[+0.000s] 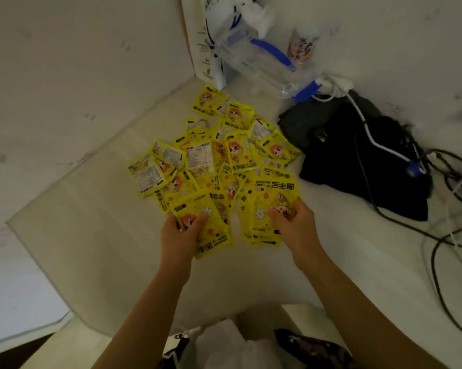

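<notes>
The left hand [180,231] grips one yellow hand-warmer packet [210,230], thumb on its face. Just beside it, the right hand [295,225] holds a squared-up stack of packets [264,209] against the white surface [251,275]. Beyond both hands lies the loose pile of packets [214,153]; a black bag [357,166] sits beyond the right hand.

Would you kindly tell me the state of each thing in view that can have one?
left hand: grips the single packet.
single packet: face up, at the pile's near edge.
right hand: grips the stack of packets.
stack of packets: gathered roughly, top one face up.
loose packets: scattered, overlapping, some face down.
clear container: tilted.
black fabric: heaped, cables across it.
</notes>
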Motion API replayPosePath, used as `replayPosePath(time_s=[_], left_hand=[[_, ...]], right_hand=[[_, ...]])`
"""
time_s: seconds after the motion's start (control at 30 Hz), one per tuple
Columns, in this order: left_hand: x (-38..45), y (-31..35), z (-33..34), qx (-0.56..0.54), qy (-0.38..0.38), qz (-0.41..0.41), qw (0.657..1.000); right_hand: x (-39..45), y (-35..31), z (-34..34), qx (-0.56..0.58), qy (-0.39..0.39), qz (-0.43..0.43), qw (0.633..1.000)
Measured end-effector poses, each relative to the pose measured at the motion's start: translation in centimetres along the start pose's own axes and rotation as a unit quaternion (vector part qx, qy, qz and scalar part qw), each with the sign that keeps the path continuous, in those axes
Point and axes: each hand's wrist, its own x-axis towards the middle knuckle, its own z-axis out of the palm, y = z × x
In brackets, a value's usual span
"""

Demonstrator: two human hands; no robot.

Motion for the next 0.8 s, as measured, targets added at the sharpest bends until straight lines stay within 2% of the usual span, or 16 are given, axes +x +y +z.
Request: replayPosePath(time_s=[0.4, 0.63, 0.8], left_hand=[[-5.9, -3.9, -6.6, 0.067, -0.138, -0.033, 0.988], [-11.4, -6.2, -4.9, 0.127, -0.218, -0.024, 0.967], [-16.5, -9.3, -2.5, 0.189, -0.287, -0.011, 0.939]], right_hand=[[-14.5, 7.3, 0.7, 0.134, 0.132, 0.062, 0.98], [-22.5, 10.8, -2.7, 0.194, 0.193, 0.057, 0.96], [-28.1, 15.2, -6.5, 0.224, 0.26, 0.073, 0.936]])
